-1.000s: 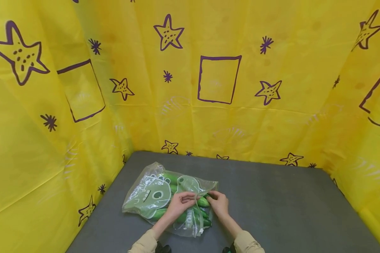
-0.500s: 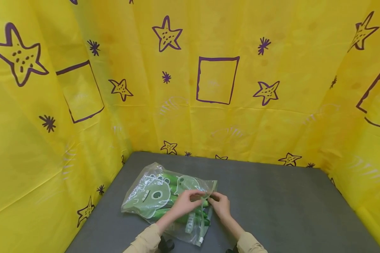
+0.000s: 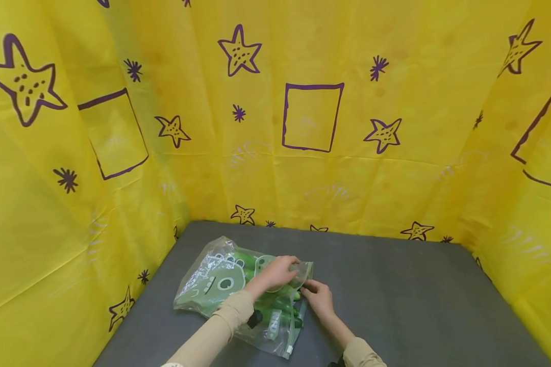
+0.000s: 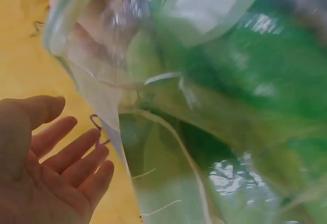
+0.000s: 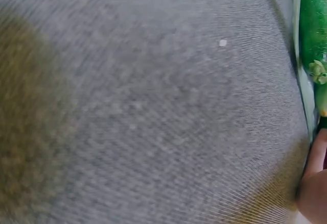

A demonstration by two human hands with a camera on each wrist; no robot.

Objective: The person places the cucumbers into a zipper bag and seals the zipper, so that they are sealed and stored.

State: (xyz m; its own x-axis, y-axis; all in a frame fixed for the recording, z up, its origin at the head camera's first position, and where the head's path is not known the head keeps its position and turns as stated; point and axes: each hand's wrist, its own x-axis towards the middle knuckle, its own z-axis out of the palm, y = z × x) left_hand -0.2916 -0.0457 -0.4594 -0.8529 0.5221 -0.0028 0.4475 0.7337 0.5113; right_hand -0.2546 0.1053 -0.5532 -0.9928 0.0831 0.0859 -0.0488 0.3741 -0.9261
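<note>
A clear zip bag (image 3: 206, 295) printed with green cartoon dinosaurs lies on the grey table. Several green cucumbers (image 3: 282, 304) show through its plastic. Above the bag's far part near its mouth is my left hand (image 3: 277, 271); in the left wrist view its loosely bent fingers (image 4: 76, 157) stand apart from the plastic. My right hand (image 3: 319, 299) pinches the edge of the mouth on the right side, its fingertips partly hidden by the bag. In the right wrist view, only part of that hand (image 5: 314, 193) shows, beside a cucumber end (image 5: 318, 71).
A white zip slider (image 3: 289, 349) sits at the near end of the bag's mouth. The grey table (image 3: 395, 295) extends to the right of the bag. Yellow curtains (image 3: 202, 168) with purple stars surround the table at the back and sides.
My left hand has let go of the bag's mouth and moved up and away over the bag. My right hand stays at the edge, and the mouth now lies flatter.
</note>
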